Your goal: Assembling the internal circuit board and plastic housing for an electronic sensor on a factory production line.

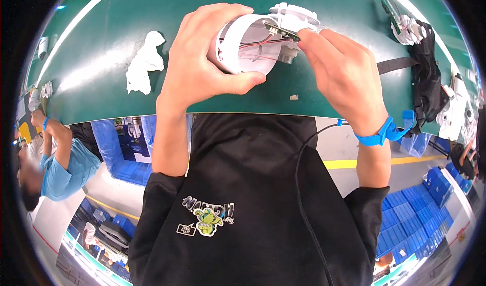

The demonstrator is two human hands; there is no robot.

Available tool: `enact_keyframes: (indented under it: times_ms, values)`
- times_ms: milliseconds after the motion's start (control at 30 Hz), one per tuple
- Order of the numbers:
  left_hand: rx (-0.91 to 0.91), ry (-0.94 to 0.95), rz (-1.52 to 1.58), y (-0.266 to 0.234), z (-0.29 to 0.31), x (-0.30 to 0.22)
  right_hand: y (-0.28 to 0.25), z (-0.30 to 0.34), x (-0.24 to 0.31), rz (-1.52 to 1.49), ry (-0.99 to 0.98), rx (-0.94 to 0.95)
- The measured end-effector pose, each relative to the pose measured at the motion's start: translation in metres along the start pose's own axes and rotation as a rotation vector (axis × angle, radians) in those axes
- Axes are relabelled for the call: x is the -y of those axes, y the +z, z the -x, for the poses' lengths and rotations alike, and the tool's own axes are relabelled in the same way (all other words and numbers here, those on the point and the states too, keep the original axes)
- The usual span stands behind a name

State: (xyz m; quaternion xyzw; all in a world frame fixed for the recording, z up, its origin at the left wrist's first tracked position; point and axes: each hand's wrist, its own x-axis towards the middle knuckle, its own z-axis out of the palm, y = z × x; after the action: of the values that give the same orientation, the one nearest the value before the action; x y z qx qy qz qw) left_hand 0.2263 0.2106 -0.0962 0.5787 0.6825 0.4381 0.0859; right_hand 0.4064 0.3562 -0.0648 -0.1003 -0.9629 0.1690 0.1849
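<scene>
My left hand [190, 53] is wrapped around a white cylindrical housing [231, 48], its open end tilted toward the right. Between the thumb and fingers of my right hand [347, 68] is the end of a small green circuit board [281, 31], held at the housing's mouth. Red and black wires [259, 44] run from the board into the housing. Behind the board, close to my right fingertips, sits a white plastic part with round flanges [293, 16]. A small metallic and clear piece [287, 56] shows just below the board. My right fingertips are partly hidden.
On the green table [223, 96] lie a crumpled white cloth [147, 63] and a small scrap [293, 97]. At right are a wired white assembly [405, 30] and a black fabric piece [426, 83]. A blue wrist strap [377, 135] circles my right wrist. A co-worker [71, 159] is at left.
</scene>
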Motion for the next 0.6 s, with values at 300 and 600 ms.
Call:
enact_keyframes:
  times_ms: [300, 600]
  values:
    - [-0.002, 0.003, 0.012, 0.000, 0.000, 0.003, -0.010, -0.010, -0.001, -0.018, 0.013, 0.115]
    - [-0.013, 0.010, 0.041, 0.000, 0.000, 0.008, -0.015, -0.013, 0.010, 0.060, 0.041, 0.148]
